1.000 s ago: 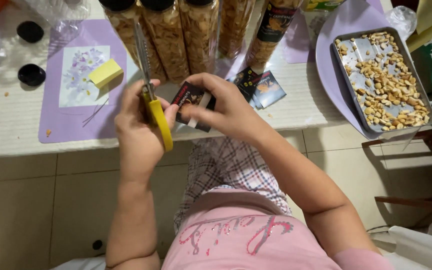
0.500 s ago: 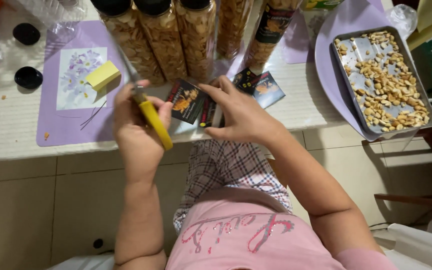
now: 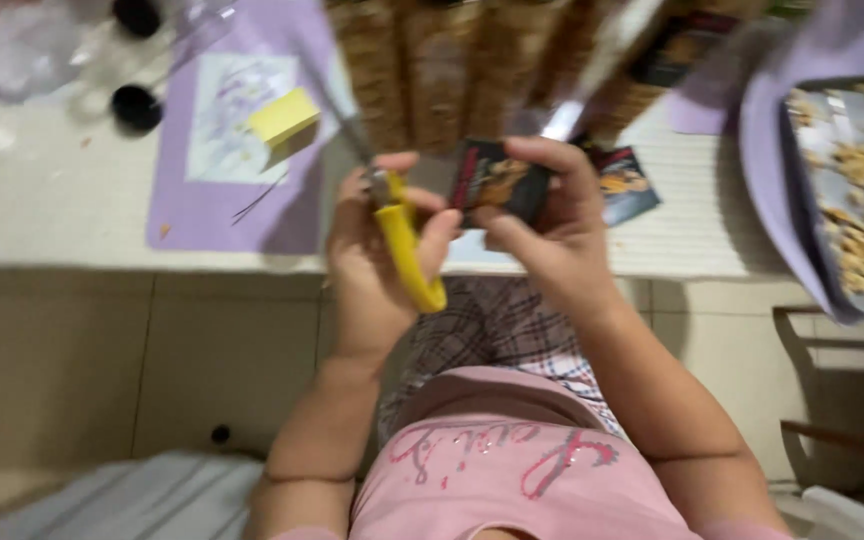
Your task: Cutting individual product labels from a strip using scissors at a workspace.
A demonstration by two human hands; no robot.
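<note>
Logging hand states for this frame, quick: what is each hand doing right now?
Left hand: closed around yellow-handled scissors.
Right hand: gripping a small dark printed packet.

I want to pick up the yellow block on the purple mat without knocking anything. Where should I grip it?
Grip the yellow block across its two long side faces, coming straight down from above. It lies flat on the purple mat with bare mat around it, and the left hand and its scissors are well clear.
</note>
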